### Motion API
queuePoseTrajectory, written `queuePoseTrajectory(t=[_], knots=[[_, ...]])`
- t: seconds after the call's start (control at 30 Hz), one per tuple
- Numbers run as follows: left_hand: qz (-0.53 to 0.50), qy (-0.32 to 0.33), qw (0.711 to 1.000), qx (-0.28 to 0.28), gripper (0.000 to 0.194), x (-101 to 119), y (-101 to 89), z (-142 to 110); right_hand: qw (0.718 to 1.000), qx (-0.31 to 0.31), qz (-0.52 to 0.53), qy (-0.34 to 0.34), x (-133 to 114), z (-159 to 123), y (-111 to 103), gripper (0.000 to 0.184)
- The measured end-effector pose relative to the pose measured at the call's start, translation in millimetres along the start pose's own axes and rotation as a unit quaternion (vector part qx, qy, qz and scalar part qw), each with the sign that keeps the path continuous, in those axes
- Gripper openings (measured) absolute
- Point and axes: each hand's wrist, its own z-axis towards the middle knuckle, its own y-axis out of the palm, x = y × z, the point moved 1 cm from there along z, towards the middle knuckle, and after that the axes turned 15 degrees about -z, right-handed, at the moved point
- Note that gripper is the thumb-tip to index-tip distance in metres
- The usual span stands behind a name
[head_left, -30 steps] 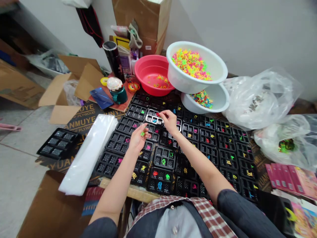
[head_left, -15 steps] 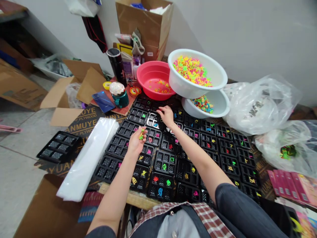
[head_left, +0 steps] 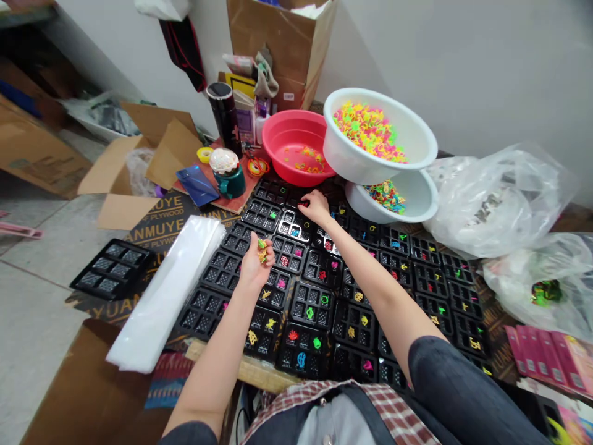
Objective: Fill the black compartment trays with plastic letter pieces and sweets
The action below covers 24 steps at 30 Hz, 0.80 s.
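My left hand (head_left: 254, 269) is curled, palm up, around several small yellow and green plastic pieces (head_left: 262, 250), above the left part of the tray rows. Further forward, my right hand (head_left: 317, 209) reaches down to a tray in the back row, its fingertips pinched on a small red plastic piece (head_left: 303, 203). Just nearer than it lies a shiny black compartment tray (head_left: 295, 226) with a blue and a yellow piece in it. Other black trays (head_left: 309, 304) stand edge to edge, with coloured pieces in some compartments. My right fingers partly hide the tray under them.
A red basin (head_left: 296, 139) and two stacked pale basins (head_left: 380, 148) of coloured pieces stand at the back. To the left are clear plastic sleeves (head_left: 167, 293), a separate black tray (head_left: 111, 267), a lidded mug (head_left: 228, 176) and an open carton (head_left: 125, 179). Plastic bags (head_left: 500, 198) lie right.
My right hand has moved from the shiny tray to the one behind it; a red piece shows at its fingertips again. My left hand has turned slightly and stays closed around its pieces.
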Motion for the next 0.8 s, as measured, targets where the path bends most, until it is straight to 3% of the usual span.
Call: queuePoseTrajectory(t=[0.23, 0.47, 0.67, 0.8], knots=[[-0.011, -0.003, 1.000, 0.002, 0.046, -1.5, -3.7, 2.5, 0.999, -0.019, -0.050, 0.002, -7.0, 6.5, -3.9, 0.015], [-0.017, -0.003, 1.000, 0.012, 0.044, 0.9, -1.4, 0.3, 0.988, -0.014, 0.137, 0.066, 6.5, 14.4, 0.5, 0.018], [-0.021, -0.004, 1.000, 0.004, 0.038, 3.2, -0.4, -2.6, 0.983, 0.002, 0.163, 0.084, 10.8, 15.3, -1.4, 0.018], [-0.025, -0.003, 1.000, 0.001, 0.045, 4.8, 1.4, -4.0, 0.981, 0.046, 0.184, 0.048, -7.4, 16.4, -4.3, 0.019]])
